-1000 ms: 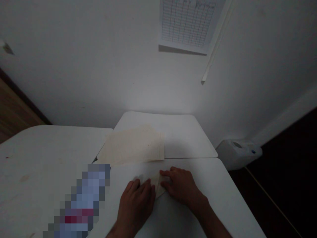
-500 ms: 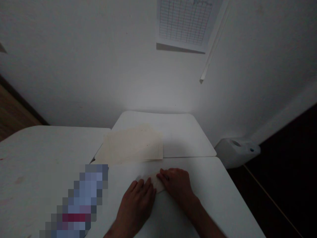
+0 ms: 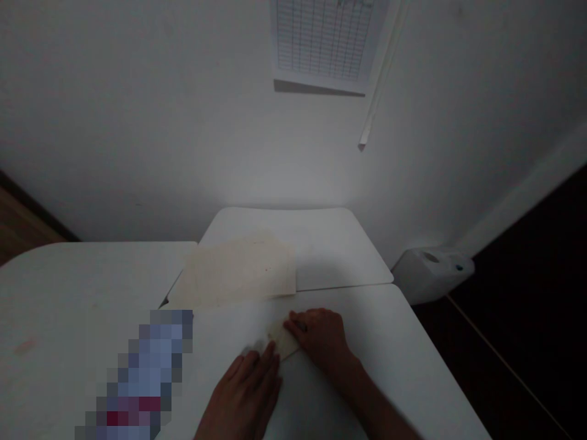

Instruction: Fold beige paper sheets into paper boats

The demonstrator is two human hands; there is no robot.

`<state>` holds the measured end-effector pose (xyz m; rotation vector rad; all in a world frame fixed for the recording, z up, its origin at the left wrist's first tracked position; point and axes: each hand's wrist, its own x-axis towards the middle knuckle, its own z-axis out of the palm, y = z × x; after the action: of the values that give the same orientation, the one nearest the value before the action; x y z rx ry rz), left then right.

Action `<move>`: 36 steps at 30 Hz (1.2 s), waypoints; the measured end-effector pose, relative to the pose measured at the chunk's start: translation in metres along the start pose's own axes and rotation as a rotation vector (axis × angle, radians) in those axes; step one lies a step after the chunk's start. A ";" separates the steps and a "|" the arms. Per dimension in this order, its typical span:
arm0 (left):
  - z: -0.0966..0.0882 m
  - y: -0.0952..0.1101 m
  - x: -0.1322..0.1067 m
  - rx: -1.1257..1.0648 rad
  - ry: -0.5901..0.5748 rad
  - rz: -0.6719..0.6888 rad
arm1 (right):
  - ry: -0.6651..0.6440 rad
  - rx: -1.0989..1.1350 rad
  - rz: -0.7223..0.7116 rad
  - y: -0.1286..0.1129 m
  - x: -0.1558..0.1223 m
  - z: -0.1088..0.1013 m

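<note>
A small, folded beige sheet (image 3: pixel 284 343) lies on the white table, between my two hands; whether it is paper or some other thin material, I cannot tell. My right hand (image 3: pixel 321 333) is curled closed over its right side, thumb and fingertips pressing on it. Stretched out low on the table, my left hand (image 3: pixel 247 382) has its fingertips at the sheet's left edge. Beyond the hands rests a larger flat beige sheet (image 3: pixel 243 272), spread across the seam between table panels.
The white table (image 3: pixel 367 342) reaches back to a pale wall. A blurred-out bluish object (image 3: pixel 142 373) is on the left. A white plastic container (image 3: pixel 422 275) stands beyond the right edge. A printed grid sheet (image 3: pixel 321 43) hangs on the wall.
My left hand has drawn back toward me and left, so more of the small sheet shows. My right hand stays on it. The whole view has shifted slightly.
</note>
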<state>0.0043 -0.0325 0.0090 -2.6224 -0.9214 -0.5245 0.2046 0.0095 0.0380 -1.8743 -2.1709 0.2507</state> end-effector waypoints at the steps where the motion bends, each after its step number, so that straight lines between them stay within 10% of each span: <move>1: 0.000 -0.001 -0.002 -0.015 -0.009 0.005 | 0.002 0.005 -0.001 0.000 0.000 0.000; 10: -0.011 -0.004 0.012 -0.272 0.044 -0.074 | 0.008 0.057 -0.014 0.004 0.001 0.001; 18: 0.014 -0.017 0.044 -0.444 0.028 -0.148 | 0.013 -0.005 -0.116 0.009 0.002 -0.002; 36: 0.014 -0.012 0.043 -0.504 -0.055 -0.181 | 0.082 0.062 -0.150 0.023 -0.028 0.004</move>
<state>0.0314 0.0046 0.0178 -3.0209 -1.1806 -0.8271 0.2285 -0.0150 0.0251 -1.6506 -2.2082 0.2045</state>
